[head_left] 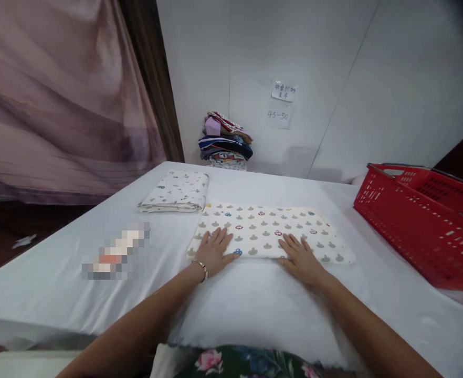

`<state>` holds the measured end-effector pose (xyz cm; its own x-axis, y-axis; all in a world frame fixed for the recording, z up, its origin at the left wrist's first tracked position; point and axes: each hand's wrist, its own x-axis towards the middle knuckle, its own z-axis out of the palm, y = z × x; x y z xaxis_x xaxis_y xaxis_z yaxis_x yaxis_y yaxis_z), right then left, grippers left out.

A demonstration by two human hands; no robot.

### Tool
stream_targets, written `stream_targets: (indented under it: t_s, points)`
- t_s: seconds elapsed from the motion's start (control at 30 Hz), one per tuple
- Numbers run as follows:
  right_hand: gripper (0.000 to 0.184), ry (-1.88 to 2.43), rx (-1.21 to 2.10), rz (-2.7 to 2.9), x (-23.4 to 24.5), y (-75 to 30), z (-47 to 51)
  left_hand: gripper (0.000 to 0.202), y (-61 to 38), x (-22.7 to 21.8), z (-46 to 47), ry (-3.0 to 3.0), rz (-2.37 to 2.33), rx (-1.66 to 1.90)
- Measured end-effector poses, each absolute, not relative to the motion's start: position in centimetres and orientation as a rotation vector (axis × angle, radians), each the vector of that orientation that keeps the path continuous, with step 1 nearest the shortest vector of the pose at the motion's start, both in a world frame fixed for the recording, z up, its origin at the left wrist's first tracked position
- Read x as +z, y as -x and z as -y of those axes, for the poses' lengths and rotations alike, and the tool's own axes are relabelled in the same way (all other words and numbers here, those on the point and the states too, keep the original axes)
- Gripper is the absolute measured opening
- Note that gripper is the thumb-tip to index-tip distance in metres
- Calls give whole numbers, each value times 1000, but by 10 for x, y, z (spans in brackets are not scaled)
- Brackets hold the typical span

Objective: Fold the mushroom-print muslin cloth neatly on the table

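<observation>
A cream pillowcase (271, 226) printed with small grey and coloured shapes lies flat in the middle of the white-covered table (58, 278). A white pillow (255, 310) pokes out of its near end toward me. My left hand (213, 251) rests flat on the pillowcase's near left corner, fingers stretched out, a bracelet on the wrist. My right hand (300, 257) lies flat on the near edge a little right of centre, fingers spread. Neither hand grips anything.
A folded white patterned cloth (176, 191) lies at the far left of the table. A stack of folded fabrics (225, 142) stands against the back wall. A red plastic basket (420, 218) sits at the right. A blurred-out item (115, 252) lies left of my hands.
</observation>
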<state>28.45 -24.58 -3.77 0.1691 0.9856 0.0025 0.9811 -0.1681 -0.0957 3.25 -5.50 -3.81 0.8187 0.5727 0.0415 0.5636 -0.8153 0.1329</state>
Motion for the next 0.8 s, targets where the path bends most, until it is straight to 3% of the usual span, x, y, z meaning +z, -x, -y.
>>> stream_targets:
  t_s: [0.13, 0.57, 0.8]
  points:
    - [68, 2264, 55, 2076, -33, -261, 235, 69, -35, -36, 62, -2955, -875, 270]
    - [64, 2172, 121, 2145, -39, -257, 237, 61, -27, -42, 60, -2948, -784, 180]
    - [54, 2443, -5, 1817, -44, -298, 281, 51, 6, -37, 35, -2738, -1157, 271]
